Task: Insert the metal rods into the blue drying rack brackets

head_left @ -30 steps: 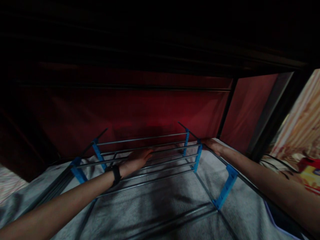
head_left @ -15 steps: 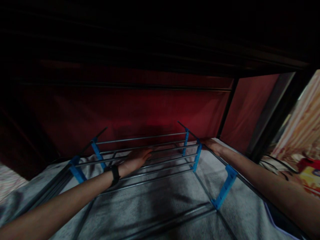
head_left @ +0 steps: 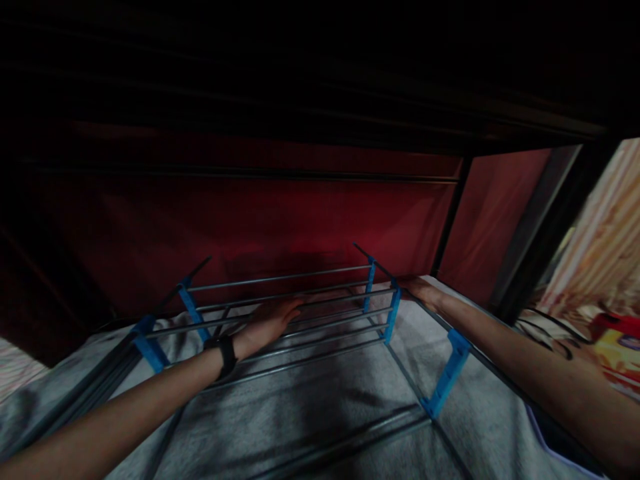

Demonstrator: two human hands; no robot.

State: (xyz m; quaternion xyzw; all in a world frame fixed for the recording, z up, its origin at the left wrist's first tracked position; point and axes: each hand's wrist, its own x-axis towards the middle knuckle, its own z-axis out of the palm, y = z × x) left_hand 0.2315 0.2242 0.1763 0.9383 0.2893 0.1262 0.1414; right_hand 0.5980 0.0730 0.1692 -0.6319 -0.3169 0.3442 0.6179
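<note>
head view: the rack (head_left: 320, 360), grey tubes joined by blue connectors (head_left: 445, 377), stands on a grey cloth (head_left: 300, 413) beneath a dark frame (head_left: 451, 220), in front of a red panel (head_left: 300, 207). the side rails run from near to far, their far ends pointing at the red panel; this appears to be the long axis, though the near end is cut off by the lower edge. the crossbars (head_left: 280, 277) run left to right, rising slightly to the right.

the left hand (head_left: 273, 323) lies across the crossbars; whether its fingers are closed on a tube cannot be told. the right hand (head_left: 420, 293) is at the right upper rail, beside a connector; its fingers are hidden, grip indeterminate.

relative to half a second ago: rack and frame sit slightly further left in view; both hands keep their positions at the rack.
</note>
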